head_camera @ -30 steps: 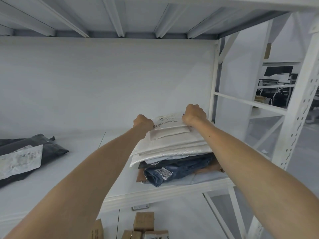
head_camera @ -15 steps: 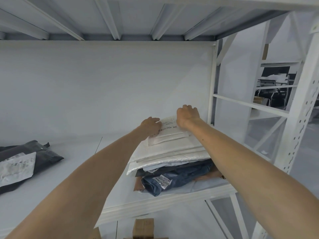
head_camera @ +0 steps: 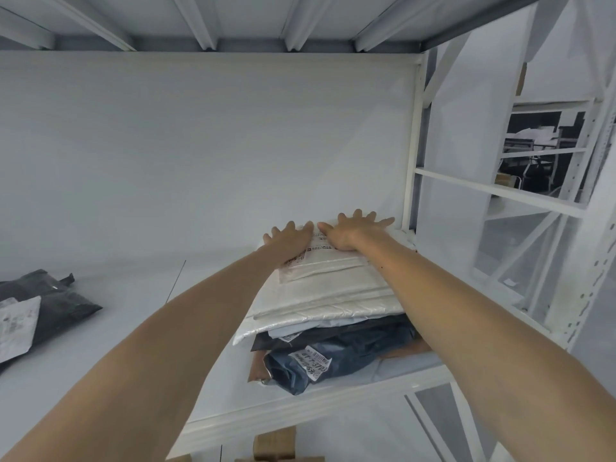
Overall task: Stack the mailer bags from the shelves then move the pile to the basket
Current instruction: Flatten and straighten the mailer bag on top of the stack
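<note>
Both hands flat on top of the pile, right end of the shelf.

Left hand [head_camera: 291, 236] and right hand [head_camera: 353, 230] now lie open, fingers spread, palms pressing the small white mailer [head_camera: 320, 263] that tops the pile [head_camera: 328, 315]; half a second ago they were curled at its far edge, so the bag has been let go and added. Pile sits near the shelf's [head_camera: 140, 335] right front corner: white padded bags over dark ones, a brown one at the bottom. One dark mailer [head_camera: 36, 308] lies well apart at the left edge, not yet stacked. Basket not in view. Pile looks slightly fanned toward the front, possibly only lens distortion.
</note>
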